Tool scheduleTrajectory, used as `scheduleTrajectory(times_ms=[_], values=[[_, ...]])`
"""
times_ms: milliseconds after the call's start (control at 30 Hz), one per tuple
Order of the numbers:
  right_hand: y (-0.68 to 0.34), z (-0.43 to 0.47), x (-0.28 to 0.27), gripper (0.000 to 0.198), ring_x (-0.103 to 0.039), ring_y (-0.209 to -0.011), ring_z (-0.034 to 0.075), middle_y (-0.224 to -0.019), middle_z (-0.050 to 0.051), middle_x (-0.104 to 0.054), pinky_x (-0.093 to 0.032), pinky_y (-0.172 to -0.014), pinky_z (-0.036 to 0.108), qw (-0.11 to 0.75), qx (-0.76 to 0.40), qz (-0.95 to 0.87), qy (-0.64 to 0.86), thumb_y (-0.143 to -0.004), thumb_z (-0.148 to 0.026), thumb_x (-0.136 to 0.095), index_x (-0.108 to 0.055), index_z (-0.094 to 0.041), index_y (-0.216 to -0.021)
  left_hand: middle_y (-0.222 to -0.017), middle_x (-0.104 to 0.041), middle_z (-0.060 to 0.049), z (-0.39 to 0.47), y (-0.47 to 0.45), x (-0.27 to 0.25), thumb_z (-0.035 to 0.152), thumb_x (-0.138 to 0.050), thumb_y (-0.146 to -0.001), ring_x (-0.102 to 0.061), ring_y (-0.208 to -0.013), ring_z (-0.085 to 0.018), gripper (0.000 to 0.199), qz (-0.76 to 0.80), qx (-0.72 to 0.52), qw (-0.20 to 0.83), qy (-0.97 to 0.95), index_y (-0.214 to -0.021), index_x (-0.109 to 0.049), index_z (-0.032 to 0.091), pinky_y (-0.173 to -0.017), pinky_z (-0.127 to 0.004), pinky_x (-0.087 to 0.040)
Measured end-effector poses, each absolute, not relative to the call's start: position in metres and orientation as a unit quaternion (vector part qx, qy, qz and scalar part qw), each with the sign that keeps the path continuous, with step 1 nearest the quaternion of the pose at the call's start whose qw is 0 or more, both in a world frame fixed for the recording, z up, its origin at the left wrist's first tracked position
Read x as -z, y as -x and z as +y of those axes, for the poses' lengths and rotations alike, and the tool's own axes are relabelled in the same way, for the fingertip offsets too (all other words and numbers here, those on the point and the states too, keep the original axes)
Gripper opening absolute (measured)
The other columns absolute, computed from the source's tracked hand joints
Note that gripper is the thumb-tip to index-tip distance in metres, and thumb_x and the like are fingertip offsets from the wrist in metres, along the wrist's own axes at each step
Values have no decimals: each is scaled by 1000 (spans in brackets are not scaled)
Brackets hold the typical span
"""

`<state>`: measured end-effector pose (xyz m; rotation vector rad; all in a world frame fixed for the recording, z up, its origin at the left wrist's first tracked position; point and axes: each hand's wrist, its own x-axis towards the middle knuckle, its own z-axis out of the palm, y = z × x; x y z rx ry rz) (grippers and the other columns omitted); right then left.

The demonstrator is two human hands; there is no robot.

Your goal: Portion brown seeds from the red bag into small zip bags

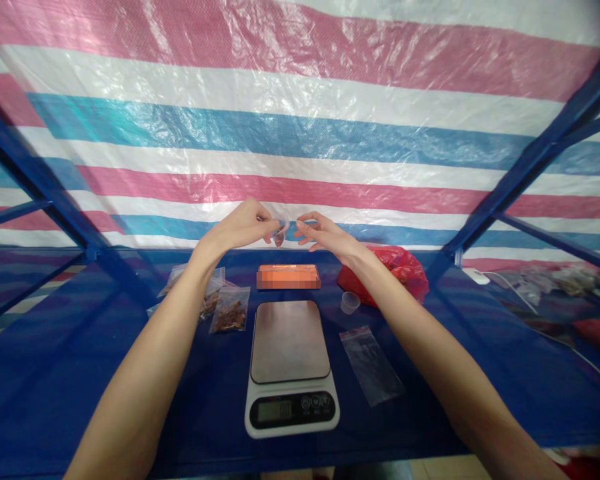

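Above an orange box (289,277) near the back of the blue table (200,407), a small clear bag (279,238) with something brown low inside hung from the left hand (246,224), pinched between thumb and fingers, presumably by its upper part so that the contents stayed settled below. Just beside it, the right hand (327,235) had its fingers loosely curved and parted, with nothing visible between them; facing the bag, it seemed placed to steady or work the bag's other side. Both arms reached past the kitchen scale (291,343), which sat squarely between them with its display towards the person, probably so the digits could be read, though they were too faint here to make out. Left of the scale, clear bags of brown pieces (231,311) lay together, partly behind the left forearm, perhaps grouped to keep filled ones apart. To the right, a flat zip bag (371,365) and a small clear cup (351,303) lay within easy reach, and behind the cup a red plastic bag (409,272) bulged, partly hidden by the right forearm. Beyond everything hung a striped sheet (300,133), likely a screen.
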<state>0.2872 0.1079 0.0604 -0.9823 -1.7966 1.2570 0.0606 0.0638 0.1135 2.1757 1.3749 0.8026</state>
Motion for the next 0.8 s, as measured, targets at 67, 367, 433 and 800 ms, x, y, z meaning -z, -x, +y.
scheduleTrajectory(times_ms=[67, 367, 433, 800], values=[[-287, 110, -55, 43, -77, -89, 21, -112, 11, -78, -59, -72, 30, 330, -601, -637, 352, -93, -52, -75, -61, -22, -121, -75, -78, -7, 66, -50, -113, 30, -58, -82, -71, -73, -18, 27, 484, -320, 267, -769, -71, -79, 16, -63, -24, -52], [-271, 114, -49, 11, -79, -83, 19, -95, 6, -81, -63, -80, 33, 298, -783, -461, 293, -101, -31, -69, -71, -20, -102, -59, -69, -5, 66, -35, -113, 29, -57, -80, -64, -54, -12, 26, 450, -345, 362, -740, -63, -71, 15, -48, -21, -40], [-272, 116, -48, 9, -79, -88, 19, -98, 6, -81, -63, -81, 32, 322, -785, -454, 274, -101, -28, -68, -73, -20, -104, -55, -66, -4, 66, -36, -113, 27, -57, -81, -58, -51, -10, 27, 447, -339, 362, -745, -59, -68, 15, -49, -21, -37], [-321, 94, -59, 15, -80, -80, 16, -103, 5, -83, -61, -60, 20, 432, -714, -469, 288, -89, -19, -79, -78, -21, -104, -54, -56, -1, 44, -44, -123, 51, -51, -101, -55, -51, -12, 54, 428, -373, 355, -743, -56, -45, 21, -53, -27, -38]])
